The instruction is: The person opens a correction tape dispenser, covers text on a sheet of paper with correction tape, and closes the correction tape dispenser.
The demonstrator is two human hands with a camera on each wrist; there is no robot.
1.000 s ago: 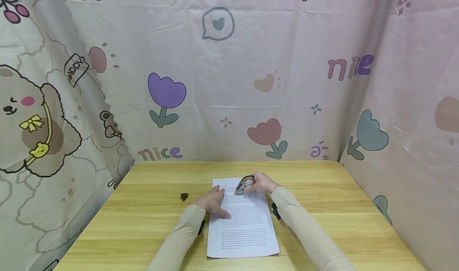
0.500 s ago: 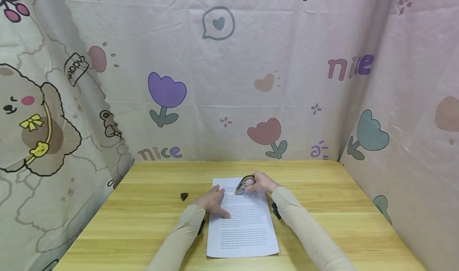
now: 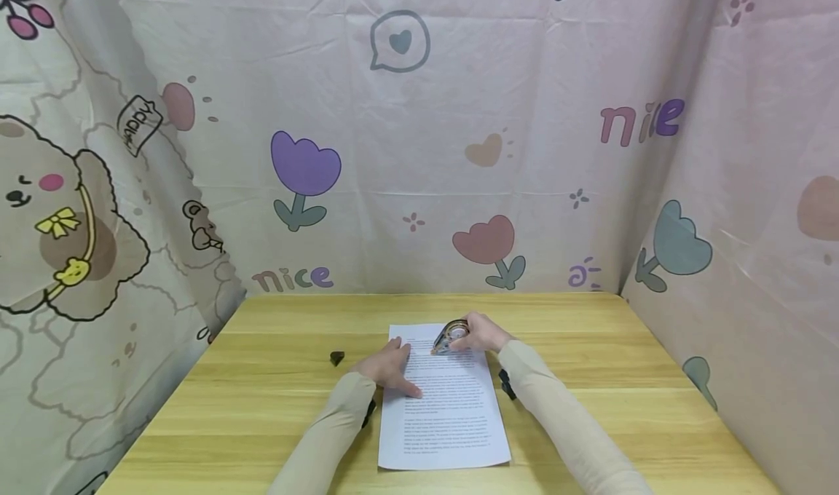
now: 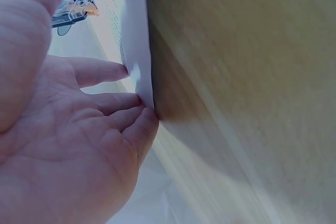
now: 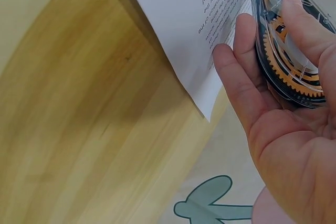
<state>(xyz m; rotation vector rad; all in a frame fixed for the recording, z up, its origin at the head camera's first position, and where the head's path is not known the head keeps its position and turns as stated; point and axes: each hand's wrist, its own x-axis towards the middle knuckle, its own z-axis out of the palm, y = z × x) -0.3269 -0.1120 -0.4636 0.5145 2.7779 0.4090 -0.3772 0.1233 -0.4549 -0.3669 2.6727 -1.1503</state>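
A printed sheet of paper (image 3: 446,429) lies lengthwise on the wooden table. My left hand (image 3: 385,370) rests on its left edge with fingers spread; in the left wrist view the fingertips (image 4: 140,103) touch the paper's edge. My right hand (image 3: 481,333) grips a correction tape dispenser (image 3: 448,335), its tip down at the upper lines of print. Seen from the right wrist, the clear case of the correction tape (image 5: 291,51) shows orange gears inside, with the thumb pressed on its side and two fingers touching the sheet.
A small dark cap-like piece (image 3: 337,358) lies on the table (image 3: 275,408) left of the paper. Black wrist-worn devices (image 3: 506,384) show beside both sleeves. Patterned cloth (image 3: 406,131) hangs behind the table and along both sides.
The correction tape and my right hand have shifted very slightly to the right. My left hand and the paper stay in place.
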